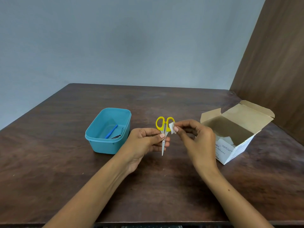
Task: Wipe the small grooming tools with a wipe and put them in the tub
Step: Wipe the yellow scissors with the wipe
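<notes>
Head view: right of the tub (98, 142), the left hand (144, 142) pinches the scissors (164, 129) handles-up, while the right hand (197, 139) pinches a wipe (172, 130) against one handle.

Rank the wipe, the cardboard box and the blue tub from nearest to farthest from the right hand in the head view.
1. wipe: pinched in the right hand itself.
2. cardboard box: just to its right.
3. blue tub: far left, beyond the scissors.

Dark wood-grain surface (164, 102) with dull sheen, smooth teal plastic tub (98, 142), yellow-plastic-handled metal scissors (164, 127), matt cardboard box (243, 119)
</notes>
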